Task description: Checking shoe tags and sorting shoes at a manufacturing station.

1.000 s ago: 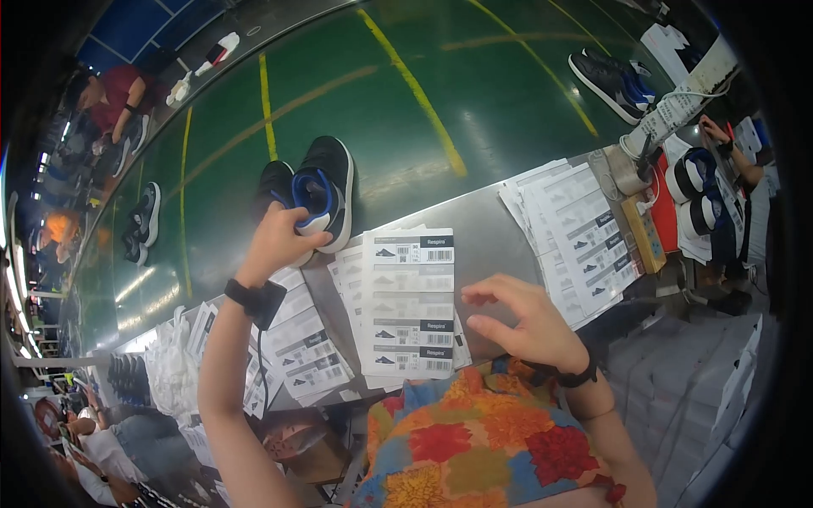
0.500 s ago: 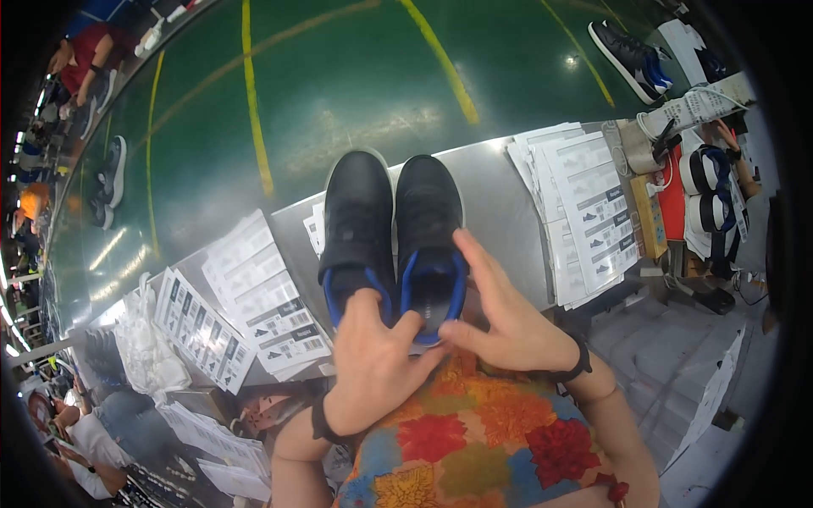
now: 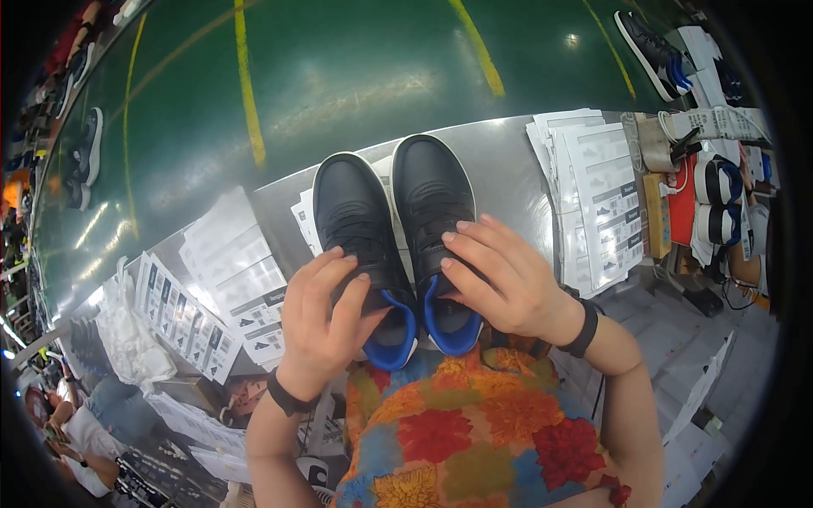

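Note:
Two black lace-up sneakers with blue linings and pale soles lie side by side in front of me, toes pointing away. My left hand grips the left sneaker, its fingers bent over the laces and outer side, its thumb at the opening. Over the laces of the right sneaker lie the fingers of my right hand, with the thumb tucked into the opening. The heels of both shoes reach close to my flowered apron. Parts of the collars are hidden under my hands.
Printed sheets lie in stacks on the left and right of the metal table. Beyond runs a green surface with yellow lines, carrying a dark shoe at far right. White crumpled wrapping hangs at left.
My left hand has come out of the left shoe's heel and moved onto its laces. My right hand has shifted from the right shoe's side onto its laces. The shoes' toes now splay differently.

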`<state>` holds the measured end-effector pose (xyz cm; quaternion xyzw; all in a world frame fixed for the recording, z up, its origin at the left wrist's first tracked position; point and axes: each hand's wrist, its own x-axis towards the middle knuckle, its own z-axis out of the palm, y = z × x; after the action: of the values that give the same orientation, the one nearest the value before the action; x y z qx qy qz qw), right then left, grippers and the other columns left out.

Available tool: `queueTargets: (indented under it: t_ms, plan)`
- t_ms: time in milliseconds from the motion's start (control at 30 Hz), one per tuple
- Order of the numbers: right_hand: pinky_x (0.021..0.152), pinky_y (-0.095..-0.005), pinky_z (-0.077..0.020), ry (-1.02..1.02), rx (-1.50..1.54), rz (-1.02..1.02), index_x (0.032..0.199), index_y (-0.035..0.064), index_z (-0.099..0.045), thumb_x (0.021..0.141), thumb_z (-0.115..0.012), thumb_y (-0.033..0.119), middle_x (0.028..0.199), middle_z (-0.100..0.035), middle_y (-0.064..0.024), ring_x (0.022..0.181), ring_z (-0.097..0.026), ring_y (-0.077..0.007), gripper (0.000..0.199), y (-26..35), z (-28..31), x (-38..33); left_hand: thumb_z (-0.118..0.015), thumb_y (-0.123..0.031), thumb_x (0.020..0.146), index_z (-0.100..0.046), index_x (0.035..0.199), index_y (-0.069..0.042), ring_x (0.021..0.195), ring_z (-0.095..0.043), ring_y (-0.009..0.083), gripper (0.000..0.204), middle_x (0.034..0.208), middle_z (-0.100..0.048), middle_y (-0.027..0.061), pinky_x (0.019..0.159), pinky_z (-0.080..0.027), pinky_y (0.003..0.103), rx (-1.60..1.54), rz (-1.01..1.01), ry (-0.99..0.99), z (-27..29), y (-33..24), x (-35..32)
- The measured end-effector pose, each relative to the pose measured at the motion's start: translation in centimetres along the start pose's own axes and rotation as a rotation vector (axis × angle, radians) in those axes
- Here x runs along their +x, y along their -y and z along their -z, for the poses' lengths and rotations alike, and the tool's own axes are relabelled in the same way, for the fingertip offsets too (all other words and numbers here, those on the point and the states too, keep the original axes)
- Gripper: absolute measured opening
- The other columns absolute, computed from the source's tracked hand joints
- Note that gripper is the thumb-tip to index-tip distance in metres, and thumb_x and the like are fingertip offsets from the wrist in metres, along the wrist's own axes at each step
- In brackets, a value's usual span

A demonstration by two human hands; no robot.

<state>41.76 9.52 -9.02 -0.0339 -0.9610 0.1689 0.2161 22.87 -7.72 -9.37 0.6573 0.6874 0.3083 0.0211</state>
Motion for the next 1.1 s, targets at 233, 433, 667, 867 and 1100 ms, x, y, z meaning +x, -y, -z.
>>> queueTargets:
  t_ms: [233, 433, 667, 867, 1100]
  plan:
    - [0.087, -0.0425, -0.0544, -0.147, 0.092, 0.079, 0.088, -0.0014, -0.065, 0.071, -0.070, 0.010, 0.093, -0.066, -0.0138, 0.083, -0.066, -0.0275, 0.020, -1.6, -0.3, 2.3, -0.082, -0.003, 0.054, -0.063, 0.097, 0.003, 0.084, -0.067, 0.0352, 0.048, 0.096, -0.065, 0.0181, 0.068, -0.055, 0.039, 0.051, -0.146, -0.047, 0.8, 1.0, 2.4]
    - [0.063, -0.0311, -0.0504, -0.031, 0.353, -0.170, 0.088, -0.0007, -0.068, 0.072, -0.073, 0.007, 0.075, -0.065, -0.0085, 0.070, -0.064, -0.0220, 0.018, -4.0, 3.3, 9.3, -0.074, 0.002, 0.066, -0.069, 0.093, 0.002, 0.072, -0.067, 0.0228, 0.027, 0.081, -0.069, 0.0124, 0.063, -0.051, 0.029, -0.065, 0.114, 0.024, 5.0, 1.9, 8.5]
    - [0.061, -0.0228, -0.0441, 0.071, 0.805, -0.530, 0.084, -0.0028, -0.070, 0.083, -0.069, 0.007, 0.071, -0.065, -0.0033, 0.067, -0.058, -0.0080, 0.010, -5.7, 3.4, 12.0, -0.075, -0.009, 0.075, -0.071, 0.082, 0.003, 0.063, -0.060, 0.0138, 0.015, 0.070, -0.066, 0.0086, 0.061, -0.043, 0.024, -0.299, 0.268, 0.060, 5.5, 3.4, 11.7]
    - [0.062, -0.0219, -0.0457, 0.071, 0.917, -0.612, 0.085, -0.0026, -0.072, 0.085, -0.071, 0.010, 0.073, -0.067, -0.0023, 0.069, -0.059, -0.0074, 0.012, -6.7, 2.8, 12.3, -0.072, -0.010, 0.077, -0.070, 0.081, 0.005, 0.063, -0.057, 0.0117, 0.016, 0.068, -0.065, 0.0081, 0.059, -0.041, 0.023, -0.433, 0.390, 0.106, 5.5, 4.0, 12.7]
    - [0.063, -0.0219, -0.0478, 0.067, 0.933, -0.615, 0.086, -0.0022, -0.073, 0.085, -0.072, 0.011, 0.074, -0.069, -0.0039, 0.069, -0.061, -0.0081, 0.013, -7.2, 2.6, 12.7, -0.071, -0.011, 0.079, -0.070, 0.078, 0.006, 0.063, -0.055, 0.0106, 0.017, 0.068, -0.064, 0.0068, 0.058, -0.039, 0.023, -0.507, 0.406, 0.120, 5.5, 4.6, 13.3]
